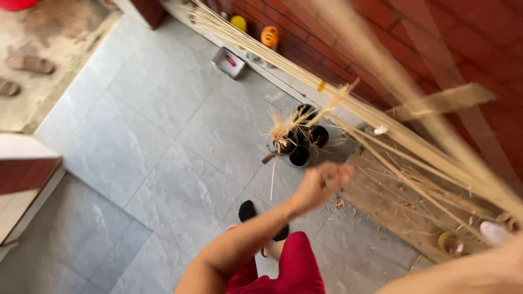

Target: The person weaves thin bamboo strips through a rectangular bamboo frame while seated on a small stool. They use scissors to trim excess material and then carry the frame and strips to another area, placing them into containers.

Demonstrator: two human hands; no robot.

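Observation:
My left hand [321, 185] is stretched out over the grey tiled floor [163, 136], blurred, with its fingers curled shut and nothing visible in it. It hovers just left of a wooden board [381, 204] strewn with shavings. A long bundle of thin bamboo strips [261, 46] leans from the top centre down to the right, bound by an orange band [321, 85]. Only my right forearm [463, 275] shows at the bottom right; its hand is out of view. Below the left arm are my red clothing [297, 267] and a black-socked foot [248, 211].
A cluster of black pots [302, 147] holding straw tufts stands ahead of the left hand. A roll of tape [449, 243] lies on the board. A metal box [229, 62] sits by the brick wall [348, 32]. A sandal [30, 64] lies top left.

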